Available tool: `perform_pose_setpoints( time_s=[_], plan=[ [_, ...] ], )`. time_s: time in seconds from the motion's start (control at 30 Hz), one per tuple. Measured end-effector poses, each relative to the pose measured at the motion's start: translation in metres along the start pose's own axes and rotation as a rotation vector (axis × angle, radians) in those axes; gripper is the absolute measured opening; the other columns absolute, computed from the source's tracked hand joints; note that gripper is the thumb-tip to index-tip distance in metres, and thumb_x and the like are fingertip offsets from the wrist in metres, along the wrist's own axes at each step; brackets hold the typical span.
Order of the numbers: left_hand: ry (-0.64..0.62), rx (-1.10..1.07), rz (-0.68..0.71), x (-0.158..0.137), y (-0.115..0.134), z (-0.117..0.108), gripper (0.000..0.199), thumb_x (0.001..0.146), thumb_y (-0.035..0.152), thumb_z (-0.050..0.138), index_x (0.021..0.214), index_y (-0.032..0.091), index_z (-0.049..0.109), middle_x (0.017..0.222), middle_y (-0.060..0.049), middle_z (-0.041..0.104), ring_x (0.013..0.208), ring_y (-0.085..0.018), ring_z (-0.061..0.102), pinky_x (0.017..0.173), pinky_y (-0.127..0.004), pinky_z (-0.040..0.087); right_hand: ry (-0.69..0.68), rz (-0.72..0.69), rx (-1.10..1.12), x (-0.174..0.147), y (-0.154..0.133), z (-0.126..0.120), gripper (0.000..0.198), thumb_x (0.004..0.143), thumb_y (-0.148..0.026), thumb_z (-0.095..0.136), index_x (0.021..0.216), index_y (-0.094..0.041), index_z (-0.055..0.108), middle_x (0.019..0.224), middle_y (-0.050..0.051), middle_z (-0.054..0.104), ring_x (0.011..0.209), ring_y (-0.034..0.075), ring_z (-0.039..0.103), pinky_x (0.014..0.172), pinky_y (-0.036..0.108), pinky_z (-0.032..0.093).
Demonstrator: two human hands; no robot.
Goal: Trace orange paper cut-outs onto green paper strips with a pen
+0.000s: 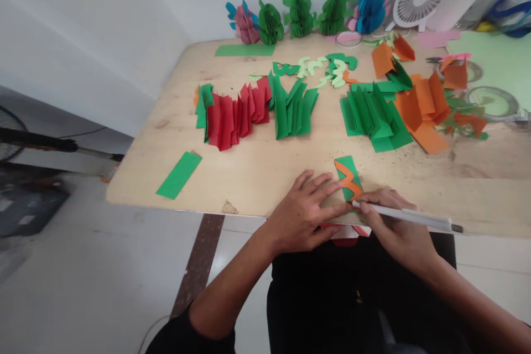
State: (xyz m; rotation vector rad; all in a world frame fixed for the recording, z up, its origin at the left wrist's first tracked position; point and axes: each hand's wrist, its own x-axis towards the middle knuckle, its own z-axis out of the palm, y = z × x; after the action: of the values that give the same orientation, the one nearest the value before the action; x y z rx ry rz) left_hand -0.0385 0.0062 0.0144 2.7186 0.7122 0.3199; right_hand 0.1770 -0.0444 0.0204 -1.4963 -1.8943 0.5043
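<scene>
Soft, diffuse light, slightly dim; I cannot tell its source. Shadows faint and soft-edged by my left fingers (334,212) on the worktop (244,177). Pale sheen on the floor (232,257). My black clothing (315,298) loses detail. Left edge hazy; pixelated patch far right.

Green paper strip (351,166) on wooden table (244,174)

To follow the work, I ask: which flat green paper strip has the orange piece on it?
The strip between the left hand and right hand, by the white pen; the front-left strip and back strip lie away from both.
</scene>
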Motion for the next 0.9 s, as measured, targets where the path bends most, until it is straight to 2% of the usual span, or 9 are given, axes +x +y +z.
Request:
perform_pose_setpoints(
  time_s=[0.5, 0.9],
  plan=[
    [0.002, -0.002, -0.007, -0.0006, -0.0002, 0.0015, 0.041, 0.095, 0.045, 0.046, 0.133, 0.031, 0.054, 0.150, -0.007, 0.042, 0.141, -0.029, 0.029, 0.115, -0.056, 0.018, 0.043, 0.000, -0.021, 0.0000, 0.0006, -0.0007, 0.012, 0.091, -0.027, 0.054, 0.085, -0.022, 0.064, 0.077, 0.002, 0.071, 0.073, 0.017, 0.065, 0.067, 0.031, 0.049],
    [0.034, -0.006, -0.001, -0.0004, 0.0003, 0.0017, 0.043, 0.095, 0.044, 0.046, 0.136, 0.032, 0.052, 0.150, -0.006, 0.042, 0.140, -0.029, 0.031, 0.115, -0.054, 0.018, 0.099, 0.049, -0.056, 0.0006, 0.0029, -0.0015, 0.016, 0.090, -0.033, 0.054, 0.085, -0.022, 0.065, 0.078, 0.003, 0.072, 0.073, 0.020, 0.066, 0.067, 0.034, 0.051]
  ],
)
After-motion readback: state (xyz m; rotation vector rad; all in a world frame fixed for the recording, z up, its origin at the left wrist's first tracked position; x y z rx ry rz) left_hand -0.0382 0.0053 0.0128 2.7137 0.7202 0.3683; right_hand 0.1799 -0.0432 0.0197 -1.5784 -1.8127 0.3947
